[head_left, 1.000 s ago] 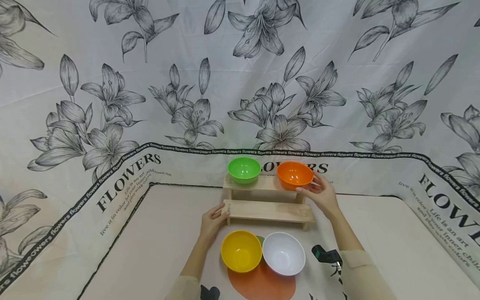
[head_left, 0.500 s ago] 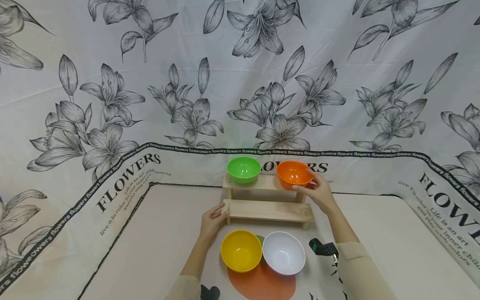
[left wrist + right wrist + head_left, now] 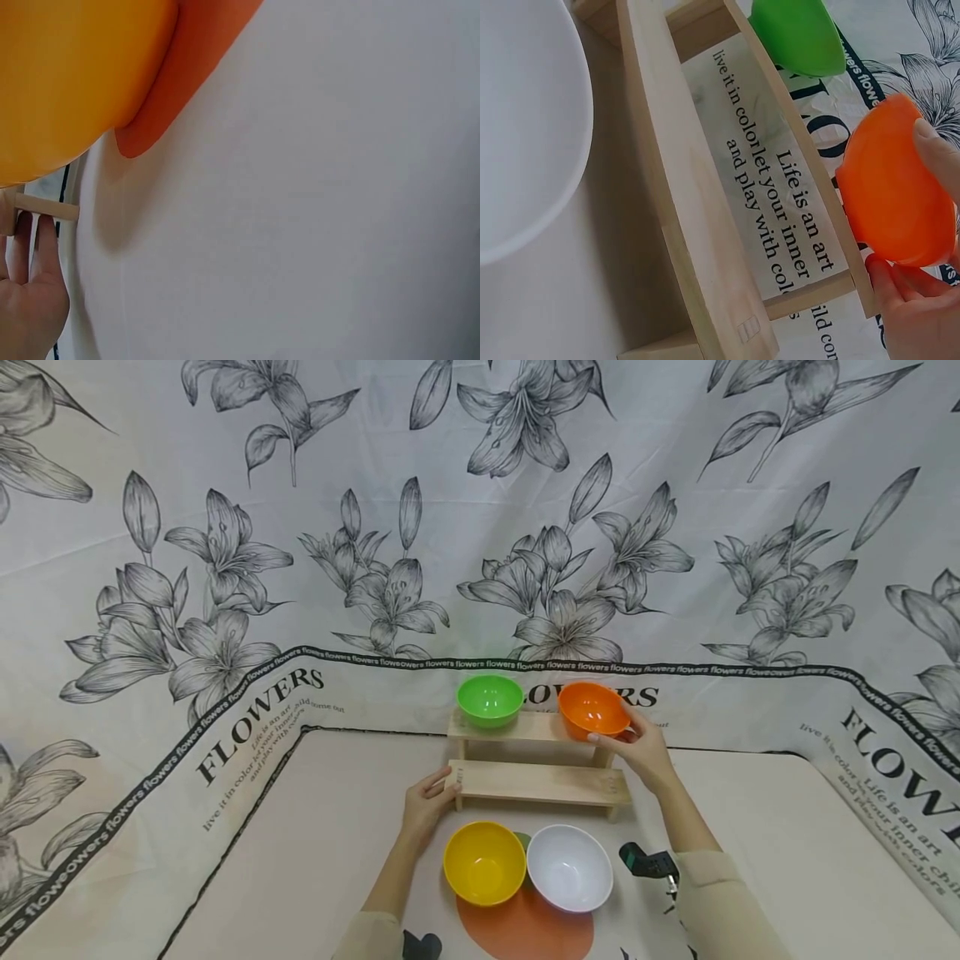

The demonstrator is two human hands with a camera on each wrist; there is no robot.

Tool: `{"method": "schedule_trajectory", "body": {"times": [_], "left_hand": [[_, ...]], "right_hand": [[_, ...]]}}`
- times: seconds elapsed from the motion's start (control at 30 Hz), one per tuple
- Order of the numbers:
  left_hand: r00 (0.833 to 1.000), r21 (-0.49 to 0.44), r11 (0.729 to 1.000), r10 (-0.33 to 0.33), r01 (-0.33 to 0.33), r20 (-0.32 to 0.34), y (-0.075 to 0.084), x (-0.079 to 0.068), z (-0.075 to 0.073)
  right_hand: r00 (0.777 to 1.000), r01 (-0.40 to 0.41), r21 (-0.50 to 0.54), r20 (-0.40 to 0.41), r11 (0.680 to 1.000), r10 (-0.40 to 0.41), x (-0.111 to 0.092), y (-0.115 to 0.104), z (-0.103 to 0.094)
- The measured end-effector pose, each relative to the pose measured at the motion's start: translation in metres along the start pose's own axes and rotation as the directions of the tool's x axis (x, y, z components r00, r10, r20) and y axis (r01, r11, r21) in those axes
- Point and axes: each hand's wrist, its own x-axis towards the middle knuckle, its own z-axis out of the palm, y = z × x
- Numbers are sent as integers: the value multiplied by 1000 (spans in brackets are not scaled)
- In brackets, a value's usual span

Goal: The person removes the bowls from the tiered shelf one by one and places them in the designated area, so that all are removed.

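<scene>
A two-step wooden rack (image 3: 540,782) stands at the back of the table. My left hand (image 3: 426,803) holds the left end of its lower step, with fingertips against the wood in the left wrist view. On the upper step's right end is an orange bowl (image 3: 592,711); my right hand (image 3: 643,748) grips its right side, thumb at the front. In the right wrist view the orange bowl (image 3: 896,184) sits at the step's edge, between thumb and fingers. A green bowl (image 3: 490,701) rests on the upper step's left end, apart from both hands.
In front of the rack, a yellow bowl (image 3: 485,864) and a white bowl (image 3: 570,869) stand side by side on the printed tablecloth (image 3: 330,835). A flower-patterned curtain (image 3: 510,527) hangs right behind the rack.
My right hand has shifted slightly left around the orange bowl, and the bowl has moved a touch to the right in the last half second. The left hand and the rack stay put.
</scene>
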Motion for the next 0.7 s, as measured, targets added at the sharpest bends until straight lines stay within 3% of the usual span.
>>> {"method": "schedule_trajectory", "body": {"times": [0.2, 0.7], "left_hand": [[996, 2, 997, -78, 78, -32, -2, 4, 0], [995, 4, 996, -92, 92, -34, -2, 6, 1]], "right_hand": [[999, -33, 10, -1, 999, 33, -5, -1, 1], [999, -20, 7, -29, 1000, 20, -28, -3, 0]]}}
